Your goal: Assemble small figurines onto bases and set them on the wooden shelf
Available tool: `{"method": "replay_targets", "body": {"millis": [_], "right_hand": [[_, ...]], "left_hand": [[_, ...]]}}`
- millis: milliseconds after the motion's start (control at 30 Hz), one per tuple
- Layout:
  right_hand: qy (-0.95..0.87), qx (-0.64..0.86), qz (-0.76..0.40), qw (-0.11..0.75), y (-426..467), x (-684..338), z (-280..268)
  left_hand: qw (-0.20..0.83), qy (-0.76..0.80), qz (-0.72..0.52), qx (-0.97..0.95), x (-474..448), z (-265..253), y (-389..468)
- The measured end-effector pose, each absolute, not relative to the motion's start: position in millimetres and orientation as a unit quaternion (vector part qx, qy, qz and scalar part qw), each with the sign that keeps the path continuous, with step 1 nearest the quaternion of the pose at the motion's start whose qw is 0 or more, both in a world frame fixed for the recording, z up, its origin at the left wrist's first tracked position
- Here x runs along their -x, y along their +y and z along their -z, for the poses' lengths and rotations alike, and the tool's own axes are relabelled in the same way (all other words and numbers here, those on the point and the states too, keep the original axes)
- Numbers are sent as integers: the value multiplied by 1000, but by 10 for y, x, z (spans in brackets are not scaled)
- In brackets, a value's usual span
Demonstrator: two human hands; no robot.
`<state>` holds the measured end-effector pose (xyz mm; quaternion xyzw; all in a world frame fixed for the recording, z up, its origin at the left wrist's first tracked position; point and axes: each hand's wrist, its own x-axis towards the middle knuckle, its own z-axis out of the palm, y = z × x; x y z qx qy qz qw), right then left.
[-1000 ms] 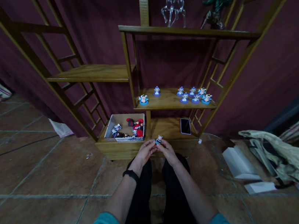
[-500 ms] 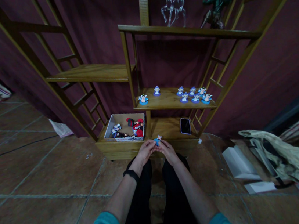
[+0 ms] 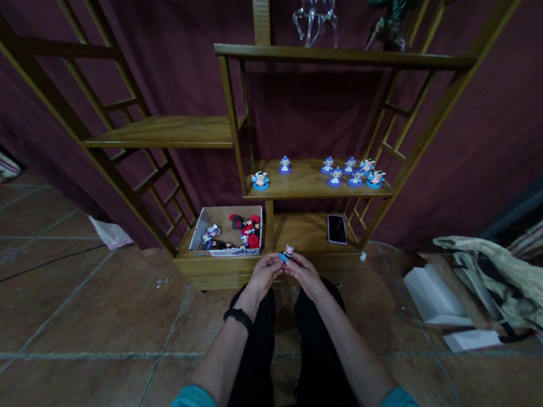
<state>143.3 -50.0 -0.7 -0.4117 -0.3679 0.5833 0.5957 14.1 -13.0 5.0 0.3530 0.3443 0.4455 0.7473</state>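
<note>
Between my fingertips, in front of the low shelf, is a small toy figurine point(image 3: 287, 252) with a pinkish head and a blue base. My left hand point(image 3: 267, 273) pinches it from the left, and my right hand point(image 3: 303, 272) grips it from the right. Just beyond my left hand stands an open cardboard box point(image 3: 225, 213) with several red, black and white figurines point(image 3: 249, 228) inside. On the middle shelf point(image 3: 301, 182) stand several more figurines, some with purple bases point(image 3: 335, 178) and some with blue bases, such as the one at the left end point(image 3: 260, 181).
A phone point(image 3: 336, 229) lies on the lower shelf, right of my hands. The top shelf holds a clear glass deer point(image 3: 317, 8) and a dark green statue point(image 3: 393, 8). On the floor at right are white boxes point(image 3: 436, 298) and a cream cloth bag point(image 3: 509, 281).
The figurine has turned a little between my fingers, so its head and body show more upright above the base. My arms and the other things have stayed put.
</note>
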Motion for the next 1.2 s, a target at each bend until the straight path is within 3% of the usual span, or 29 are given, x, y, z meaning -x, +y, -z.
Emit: {"method": "replay_targets", "body": {"millis": [567,1200], "right_hand": [[-443,500,-447,595,-422,-1400,101],[-429,493,-455,606,-422,-1374,148]], "left_hand": [[779,319,-450,-300,-126,-69,-134],[781,307,-452,-302,-126,-48,-128]]}}
